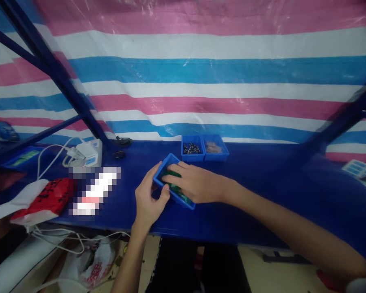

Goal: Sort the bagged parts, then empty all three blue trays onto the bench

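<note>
A small blue bin [186, 203] is tilted above the blue table, with green pieces [175, 179] inside. My left hand [149, 197] grips its left side, thumb on the near rim and fingers behind. My right hand [192, 181] reaches into the bin from the right, its fingers spread over the green pieces; whether any piece is between them cannot be made out. Behind, two blue bins stand side by side: one with small dark and silver parts [192, 148], the other with pale brownish parts [212, 147].
A white power strip [93, 154] with cables stands at the back left. Near it lie a black object [118, 154] and a red and white packet [49, 199]. Blue frame bars rise on both sides before a striped sheet [201, 69]. A printed sheet [360, 171] is at far right.
</note>
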The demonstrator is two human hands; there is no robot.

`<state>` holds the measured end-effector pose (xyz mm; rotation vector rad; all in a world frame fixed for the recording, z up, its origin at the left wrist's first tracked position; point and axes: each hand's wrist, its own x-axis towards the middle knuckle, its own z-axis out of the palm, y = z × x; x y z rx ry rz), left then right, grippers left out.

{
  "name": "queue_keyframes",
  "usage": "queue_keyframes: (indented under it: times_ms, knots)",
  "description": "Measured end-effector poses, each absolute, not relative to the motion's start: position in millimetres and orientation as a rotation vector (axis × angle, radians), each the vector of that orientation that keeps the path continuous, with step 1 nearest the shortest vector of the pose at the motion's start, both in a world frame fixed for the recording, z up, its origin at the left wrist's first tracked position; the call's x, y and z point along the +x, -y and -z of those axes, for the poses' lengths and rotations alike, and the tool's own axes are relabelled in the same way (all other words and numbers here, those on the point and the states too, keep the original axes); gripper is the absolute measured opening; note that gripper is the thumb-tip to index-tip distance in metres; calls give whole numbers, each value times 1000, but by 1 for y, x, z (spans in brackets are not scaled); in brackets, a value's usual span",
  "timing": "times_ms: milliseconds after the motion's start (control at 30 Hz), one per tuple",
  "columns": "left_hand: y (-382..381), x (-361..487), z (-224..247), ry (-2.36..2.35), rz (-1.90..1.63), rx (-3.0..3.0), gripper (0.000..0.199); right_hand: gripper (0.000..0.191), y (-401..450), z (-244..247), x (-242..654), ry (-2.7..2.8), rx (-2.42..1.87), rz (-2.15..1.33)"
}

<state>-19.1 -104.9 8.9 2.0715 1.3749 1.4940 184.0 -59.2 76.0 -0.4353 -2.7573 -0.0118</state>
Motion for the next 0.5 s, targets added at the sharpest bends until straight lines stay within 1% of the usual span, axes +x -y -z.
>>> queue_keyframes:
  times_ms: [100,233,333,433,500]
  knots:
    - [99,-15,-20,-1374,-1521,2178,54,35,54,-72,186,2731,-431,44]
    - [93,-12,-32,-1345,-1570,2334,49,45,51,-59,183,2698,-431,207]
    - [91,-7,-33,-1363,-1600,2358,48,54,49,-51,180,2679,-419,239]
    - [92,0,-24,-1349,-1691,2234,62,59,44,-48,180,2658,-444,196]
    - [93,3,-17,-1332,-1708,2170,74,58,41,-47,181,2651,-458,163]
